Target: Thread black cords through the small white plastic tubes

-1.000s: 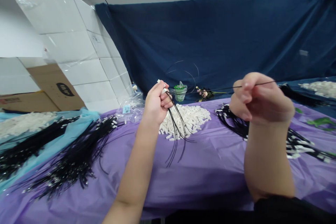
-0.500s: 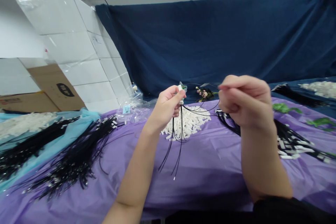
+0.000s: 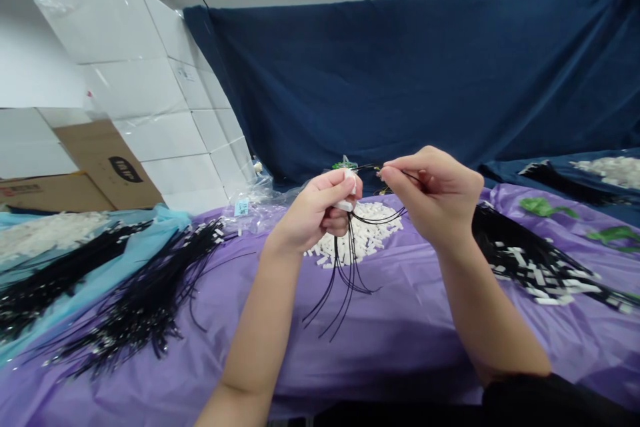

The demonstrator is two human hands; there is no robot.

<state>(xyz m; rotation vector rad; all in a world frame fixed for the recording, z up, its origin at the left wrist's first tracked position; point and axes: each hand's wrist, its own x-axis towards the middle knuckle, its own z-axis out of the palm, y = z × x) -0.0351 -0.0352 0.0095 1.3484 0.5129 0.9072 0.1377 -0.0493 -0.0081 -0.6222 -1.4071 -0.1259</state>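
Observation:
Above the table's middle, my left hand [image 3: 327, 207] is closed on small white pieces [image 3: 345, 205] with thin black cords [image 3: 345, 267] hanging below it. My right hand [image 3: 435, 190], to its right, pinches a black cord [image 3: 367, 167] between thumb and fingertips. This cord runs toward the left hand, and others loop between the two hands. How the cord meets the white pieces is hidden by the left fingers. Behind and below the hands lies a heap of small white pieces [image 3: 367, 240].
Purple sheeting [image 3: 400, 333] covers the table. Bundles of black cords lie at left [image 3: 145, 300] and, with white ends, at right [image 3: 530, 253]. Clear plastic bags [image 3: 265, 203] rest behind. White boxes [image 3: 135, 87] are stacked at left; a blue cloth [image 3: 400, 80] hangs at the back.
My right hand has moved left, closer to the left hand, and its pinched cord now shows between them. The cords hanging from my left hand have swung and spread.

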